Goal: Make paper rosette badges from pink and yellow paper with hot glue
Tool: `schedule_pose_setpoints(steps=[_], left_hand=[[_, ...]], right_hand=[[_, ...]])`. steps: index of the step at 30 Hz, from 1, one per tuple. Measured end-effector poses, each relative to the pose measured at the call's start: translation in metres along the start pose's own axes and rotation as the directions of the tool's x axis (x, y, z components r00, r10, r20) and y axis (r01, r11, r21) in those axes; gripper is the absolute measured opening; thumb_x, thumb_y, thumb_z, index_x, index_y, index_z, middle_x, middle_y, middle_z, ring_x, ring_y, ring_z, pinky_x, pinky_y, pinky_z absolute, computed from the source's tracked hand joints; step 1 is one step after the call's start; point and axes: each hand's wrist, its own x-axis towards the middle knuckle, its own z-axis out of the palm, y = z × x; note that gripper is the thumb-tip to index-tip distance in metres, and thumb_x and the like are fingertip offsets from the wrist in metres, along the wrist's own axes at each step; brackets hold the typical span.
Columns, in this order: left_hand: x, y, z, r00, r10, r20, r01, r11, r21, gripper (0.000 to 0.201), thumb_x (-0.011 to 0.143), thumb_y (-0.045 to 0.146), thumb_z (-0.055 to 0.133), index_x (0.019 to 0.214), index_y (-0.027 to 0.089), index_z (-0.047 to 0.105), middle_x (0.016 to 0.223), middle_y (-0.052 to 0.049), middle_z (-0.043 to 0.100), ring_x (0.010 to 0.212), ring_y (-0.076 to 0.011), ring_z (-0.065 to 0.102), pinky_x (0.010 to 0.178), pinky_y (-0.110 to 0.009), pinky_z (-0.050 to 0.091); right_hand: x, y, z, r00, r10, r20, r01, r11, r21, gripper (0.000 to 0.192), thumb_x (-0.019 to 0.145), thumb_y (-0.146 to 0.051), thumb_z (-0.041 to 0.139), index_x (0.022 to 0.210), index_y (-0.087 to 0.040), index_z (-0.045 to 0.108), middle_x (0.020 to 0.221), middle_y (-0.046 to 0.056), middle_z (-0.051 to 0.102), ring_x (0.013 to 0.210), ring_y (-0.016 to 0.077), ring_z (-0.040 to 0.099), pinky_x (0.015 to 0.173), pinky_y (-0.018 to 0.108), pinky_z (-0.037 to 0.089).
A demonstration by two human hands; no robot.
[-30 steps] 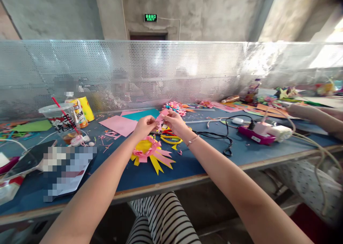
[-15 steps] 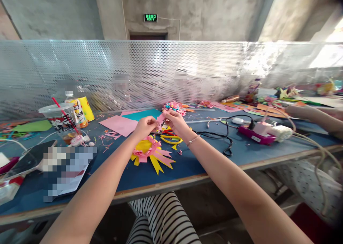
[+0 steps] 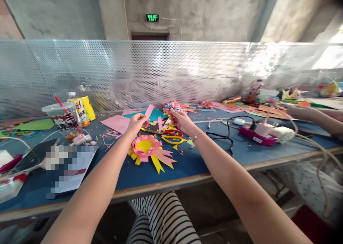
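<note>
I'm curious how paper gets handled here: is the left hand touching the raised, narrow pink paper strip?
Touching. The head view shows the left hand pinching the narrow pink paper strip at its lower end.

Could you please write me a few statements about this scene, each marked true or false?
1. The left hand holds a pink paper strip. True.
2. The scissors lie to the left of the paper rosette. False: the scissors lie to its right.
3. The paper rosette has a yellow centre. True.
4. The drinking straw in the plastic cup is green. False: the drinking straw is red.
5. A bracelet circles the wrist of the right hand. True.
</note>
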Motion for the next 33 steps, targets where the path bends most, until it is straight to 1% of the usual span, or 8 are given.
schedule_pose_setpoints(steps=[11, 16, 18, 20, 23, 26, 29, 33], left_hand=[[0.016, -0.019, -0.047, 0.959, -0.048, -0.279, 0.025, 0.996, -0.087, 0.015, 0.064, 0.023, 0.065, 0.067, 0.015, 0.053, 0.057, 0.000, 0.061, 0.052, -0.0089, 0.059, 0.057, -0.021, 0.051], [0.020, -0.021, -0.058, 0.924, -0.114, -0.364, 0.056, 0.985, -0.165, 0.012, 0.063, 0.019, 0.062, 0.066, 0.016, 0.050, 0.052, 0.001, 0.059, 0.048, -0.0080, 0.056, 0.056, -0.021, 0.050], [0.021, -0.022, -0.059, 0.926, -0.107, -0.361, 0.056, 0.987, -0.148, 0.012, 0.063, 0.019, 0.062, 0.066, 0.016, 0.050, 0.052, 0.002, 0.058, 0.047, -0.0078, 0.056, 0.055, -0.021, 0.050], [0.021, -0.023, -0.058, 0.934, -0.074, -0.351, 0.034, 0.992, -0.118, 0.014, 0.063, 0.019, 0.062, 0.067, 0.016, 0.050, 0.053, 0.002, 0.059, 0.047, -0.0085, 0.057, 0.054, -0.021, 0.050], [0.020, -0.024, -0.054, 0.940, -0.061, -0.334, 0.029, 0.995, -0.099, 0.019, 0.064, 0.020, 0.063, 0.072, 0.017, 0.046, 0.055, 0.001, 0.060, 0.048, -0.0107, 0.059, 0.054, -0.023, 0.050], [0.019, -0.024, -0.049, 0.945, -0.075, -0.318, 0.043, 0.993, -0.107, 0.025, 0.063, 0.019, 0.063, 0.079, 0.019, 0.044, 0.058, 0.001, 0.062, 0.048, -0.0121, 0.060, 0.053, -0.025, 0.050], [0.018, -0.023, -0.047, 0.950, -0.087, -0.299, 0.061, 0.994, -0.095, 0.023, 0.062, 0.017, 0.062, 0.082, 0.018, 0.049, 0.058, 0.002, 0.061, 0.047, -0.0109, 0.058, 0.052, -0.023, 0.048], [0.016, -0.023, -0.047, 0.960, -0.080, -0.269, 0.060, 0.995, -0.082, 0.015, 0.061, 0.018, 0.060, 0.074, 0.015, 0.053, 0.056, 0.001, 0.060, 0.049, -0.0100, 0.058, 0.052, -0.021, 0.047]], right_hand=[[0.005, -0.014, -0.049, 0.986, -0.067, -0.152, 0.069, 0.998, 0.007, 0.034, 0.052, -0.034, 0.079, 0.068, -0.019, 0.052, 0.048, -0.011, 0.025, 0.042, 0.0034, 0.018, 0.040, 0.022, 0.014], [0.011, -0.019, -0.078, 0.825, -0.234, -0.515, 0.059, 0.941, -0.333, 0.019, 0.064, -0.031, 0.060, 0.079, -0.018, 0.058, 0.052, -0.006, 0.037, 0.045, 0.0081, 0.030, 0.046, 0.026, 0.027], [0.010, -0.017, -0.086, 0.786, -0.320, -0.529, -0.123, 0.757, -0.641, 0.020, 0.067, -0.028, 0.055, 0.083, -0.017, 0.062, 0.063, 0.001, 0.051, 0.059, 0.0143, 0.047, 0.059, 0.030, 0.038], [0.005, -0.013, -0.088, 0.807, -0.343, -0.482, -0.319, 0.433, -0.843, 0.027, 0.067, -0.025, 0.055, 0.091, -0.015, 0.065, 0.090, 0.011, 0.059, 0.089, 0.0252, 0.054, 0.079, 0.039, 0.041], [-0.004, -0.009, -0.081, 0.824, -0.316, -0.470, -0.472, 0.075, -0.878, 0.043, 0.070, -0.026, 0.055, 0.111, -0.012, 0.060, 0.131, 0.020, 0.042, 0.127, 0.0376, 0.031, 0.097, 0.054, 0.028], [-0.009, -0.011, -0.071, 0.834, -0.363, -0.415, -0.459, -0.041, -0.887, 0.052, 0.076, -0.030, 0.052, 0.124, -0.011, 0.050, 0.143, 0.020, 0.028, 0.136, 0.0394, 0.013, 0.101, 0.058, 0.021], [-0.007, -0.014, -0.066, 0.865, -0.355, -0.356, -0.399, -0.054, -0.916, 0.053, 0.082, -0.039, 0.047, 0.126, -0.010, 0.050, 0.137, 0.022, 0.038, 0.130, 0.0381, 0.030, 0.098, 0.053, 0.029], [0.002, -0.005, -0.064, 0.962, 0.036, -0.269, -0.266, -0.071, -0.961, 0.061, 0.079, -0.061, 0.046, 0.110, -0.011, 0.063, 0.111, 0.021, 0.060, 0.109, 0.0334, 0.054, 0.088, 0.041, 0.041]])
